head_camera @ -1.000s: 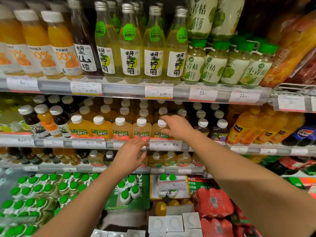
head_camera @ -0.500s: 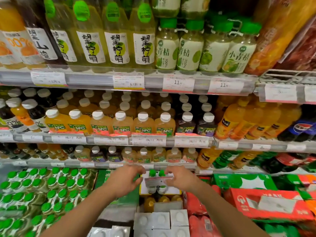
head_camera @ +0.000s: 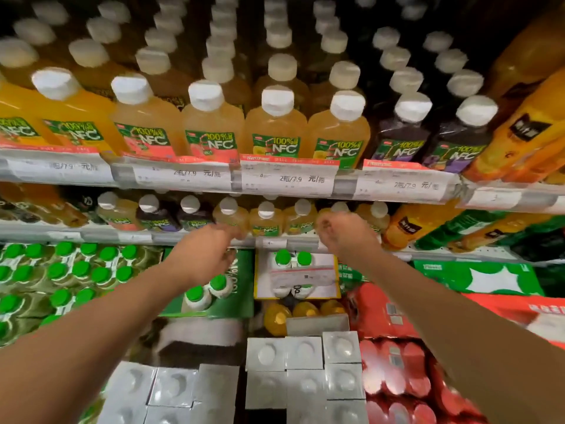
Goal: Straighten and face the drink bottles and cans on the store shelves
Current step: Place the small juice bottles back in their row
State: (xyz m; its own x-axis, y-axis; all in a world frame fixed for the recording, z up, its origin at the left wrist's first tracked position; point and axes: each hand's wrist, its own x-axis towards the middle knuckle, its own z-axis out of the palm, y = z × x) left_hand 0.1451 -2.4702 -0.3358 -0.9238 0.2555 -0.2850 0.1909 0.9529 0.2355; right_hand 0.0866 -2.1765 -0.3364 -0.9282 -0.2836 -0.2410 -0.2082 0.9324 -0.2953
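Note:
Small white-capped NFC juice bottles (head_camera: pixel 265 220) stand in a row on a low shelf. My left hand (head_camera: pixel 206 252) reaches up to the shelf lip, its fingertips at the base of a pale yellow bottle (head_camera: pixel 230 214); blur hides its grip. My right hand (head_camera: pixel 345 235) has its fingers curled in front of another small bottle (head_camera: pixel 340 207), of which only the cap shows above the knuckles. On the shelf above, larger NFC bottles (head_camera: pixel 276 127) stand in a row with their labels facing out.
Price tags line the shelf rail (head_camera: pixel 287 179). Green-capped bottles (head_camera: pixel 76 270) fill the lower left and a two-bottle pack (head_camera: pixel 293 270) sits below my hands. White cartons (head_camera: pixel 302 353) and red packs (head_camera: pixel 394 371) lie at the bottom. Orange bottles (head_camera: pixel 519 139) lean at the right.
The view has dropped and moved closer. Both hands have risen from the green-capped pack to the row of small bottles on the shelf above it.

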